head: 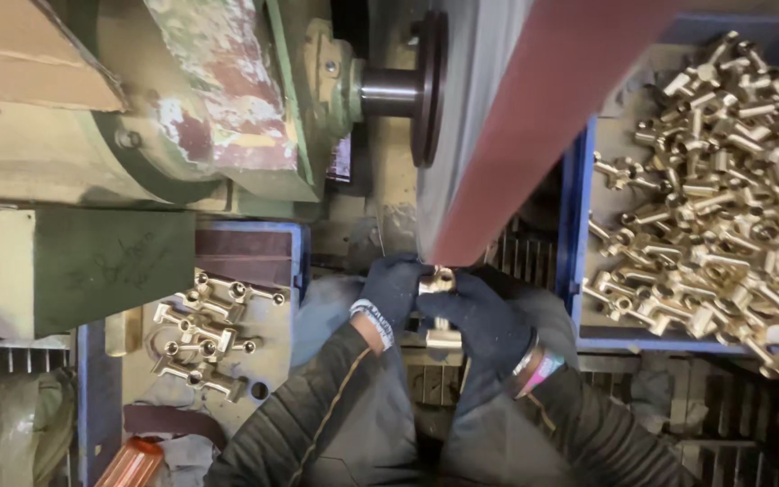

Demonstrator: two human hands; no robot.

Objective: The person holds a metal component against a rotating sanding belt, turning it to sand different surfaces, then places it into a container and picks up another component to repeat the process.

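Brass fitting pinched in both gloved hands, left hand and right hand clamped on it, pressed at red sanding belt. Risky imo: belt could snag gloves, yank fitting loose.

The scene is rather dim, with soft light from above; the brass fittings in the blue bin catch bright glints; the lower corners fall into deep shadow; the sanding belt looks smeared; details are soft, and the dark gloves lose texture.
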